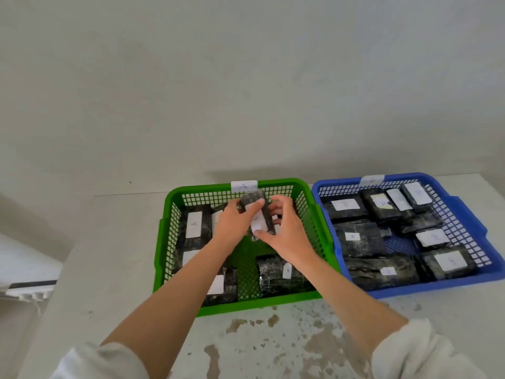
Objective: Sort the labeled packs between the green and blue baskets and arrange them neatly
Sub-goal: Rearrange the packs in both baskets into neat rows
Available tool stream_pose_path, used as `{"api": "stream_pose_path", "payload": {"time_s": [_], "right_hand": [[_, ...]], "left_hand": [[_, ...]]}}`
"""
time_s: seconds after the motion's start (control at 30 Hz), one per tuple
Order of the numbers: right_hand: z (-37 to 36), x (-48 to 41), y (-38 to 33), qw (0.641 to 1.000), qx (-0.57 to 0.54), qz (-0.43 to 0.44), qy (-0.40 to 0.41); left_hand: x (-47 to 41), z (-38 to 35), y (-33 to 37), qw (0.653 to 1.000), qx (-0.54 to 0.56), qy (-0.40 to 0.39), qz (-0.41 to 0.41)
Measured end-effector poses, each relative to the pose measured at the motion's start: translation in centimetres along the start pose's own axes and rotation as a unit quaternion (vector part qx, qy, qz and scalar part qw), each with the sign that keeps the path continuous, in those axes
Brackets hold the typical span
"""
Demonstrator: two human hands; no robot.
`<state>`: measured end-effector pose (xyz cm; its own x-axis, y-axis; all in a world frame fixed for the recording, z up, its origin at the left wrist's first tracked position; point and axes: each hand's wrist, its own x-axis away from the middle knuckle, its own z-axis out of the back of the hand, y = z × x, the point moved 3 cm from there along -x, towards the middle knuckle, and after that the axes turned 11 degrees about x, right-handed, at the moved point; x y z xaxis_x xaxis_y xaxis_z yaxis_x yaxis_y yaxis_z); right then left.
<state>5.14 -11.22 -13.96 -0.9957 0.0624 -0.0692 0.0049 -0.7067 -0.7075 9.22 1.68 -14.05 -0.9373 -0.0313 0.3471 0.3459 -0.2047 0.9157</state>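
A green basket (243,303) with an "A" tag on its far rim stands left of a blue basket (464,212) with its own tag. Both hold several dark wrapped packs with white labels. Above the middle of the green basket I hold one dark pack (258,214), label "A" facing up, between both hands. My left hand (235,220) grips its left side and my right hand (284,231) grips its right side and near end. Another "A" pack (276,274) lies at the basket's front right. B-labelled packs such as one at the front right (448,262) fill the blue basket.
Both baskets sit on a pale table (273,337) with brown stains near the front edge. A plain wall rises behind. At the far left, below the table's left edge, lies a white object (30,289).
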Motion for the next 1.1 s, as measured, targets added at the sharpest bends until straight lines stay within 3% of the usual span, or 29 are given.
{"api": "stream_pose_path", "payload": {"time_s": [0.17,0.27,0.37,0.6,0.7,0.8,0.83,0.9,0.97,1.1], "right_hand": [[1.0,0.0,2.1,0.995,-0.054,-0.059,-0.051],[2.2,-0.2,3.2,0.989,0.137,-0.041,-0.030],[1.9,-0.4,3.5,0.945,0.318,-0.013,-0.078],[-0.4,-1.4,3.0,0.883,0.442,0.021,-0.157],[-0.6,-2.0,2.7,0.896,0.407,0.016,-0.180],[0.3,-2.3,2.5,0.933,0.206,-0.026,-0.293],[0.6,-2.0,2.4,0.918,0.157,-0.034,-0.363],[1.0,-1.1,2.2,0.866,0.169,-0.018,-0.470],[1.1,-0.5,2.4,0.846,0.225,0.011,-0.482],[1.1,0.2,2.3,0.859,0.195,-0.011,-0.474]], "left_hand": [[-1.2,-1.2,-0.1,0.987,-0.150,-0.003,-0.051],[-1.4,-0.9,-0.1,0.972,-0.219,0.016,-0.083],[-1.7,0.1,-0.4,0.955,-0.282,0.025,-0.085],[-2.1,0.6,-0.4,0.906,-0.407,0.028,-0.112],[-2.5,0.8,-0.5,0.911,-0.388,0.043,-0.134],[-2.9,0.5,-0.4,0.913,-0.374,0.048,-0.153],[-2.9,0.3,-0.3,0.911,-0.378,0.045,-0.156],[-2.9,0.1,-0.4,0.908,-0.385,0.042,-0.160],[-2.7,0.1,-0.5,0.904,-0.391,0.046,-0.168],[-2.3,0.5,-0.7,0.876,-0.441,0.038,-0.193]]}}
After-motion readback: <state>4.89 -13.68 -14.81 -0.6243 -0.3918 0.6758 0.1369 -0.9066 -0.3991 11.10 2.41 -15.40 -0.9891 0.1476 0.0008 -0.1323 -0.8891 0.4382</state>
